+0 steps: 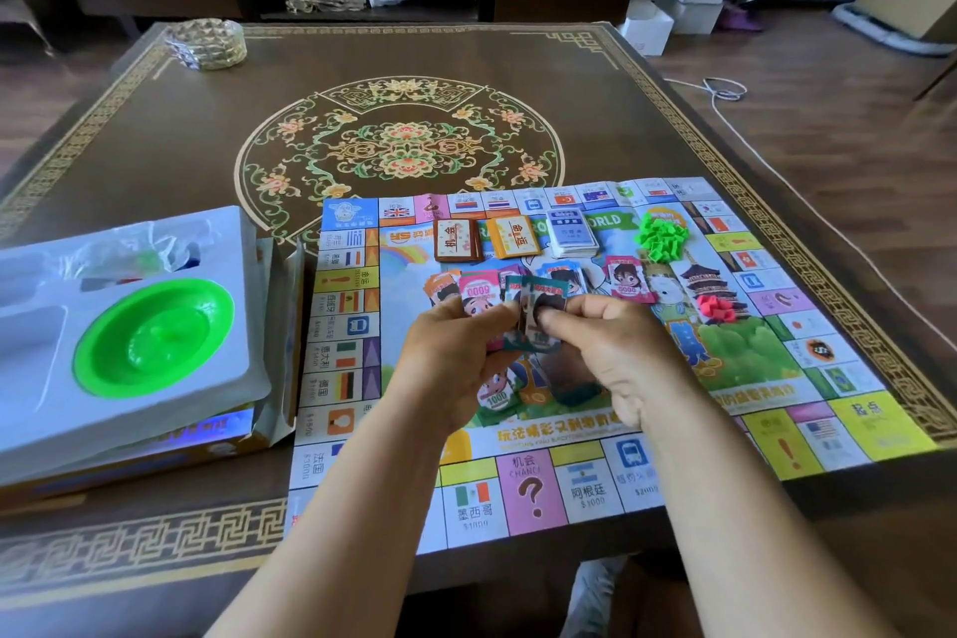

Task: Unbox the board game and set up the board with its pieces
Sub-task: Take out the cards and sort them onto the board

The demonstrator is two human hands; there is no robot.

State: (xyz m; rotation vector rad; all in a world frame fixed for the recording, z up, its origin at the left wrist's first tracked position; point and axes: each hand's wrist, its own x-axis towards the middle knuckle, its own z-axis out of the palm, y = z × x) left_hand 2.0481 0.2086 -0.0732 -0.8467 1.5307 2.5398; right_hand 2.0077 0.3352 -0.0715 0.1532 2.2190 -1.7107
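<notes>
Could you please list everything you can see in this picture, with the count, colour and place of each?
game board: one, multicoloured, flat on the near right of the table
table: one, dark brown with gold pattern
card decks: three, brown, orange and blue-white, in a row on the board's far half
green houses: one pile, bright green, right of the decks
red pieces: small pile, red, on the board below the green pile
play money: several stacks, pink, blue, green, mid-board
plastic tray: one, white, on the box at left
green bowl: one, bright green, set in the tray
coasters: one stack, gold, far left corner
left hand: grips money notes over the board
right hand: pinches the same notes
</notes>
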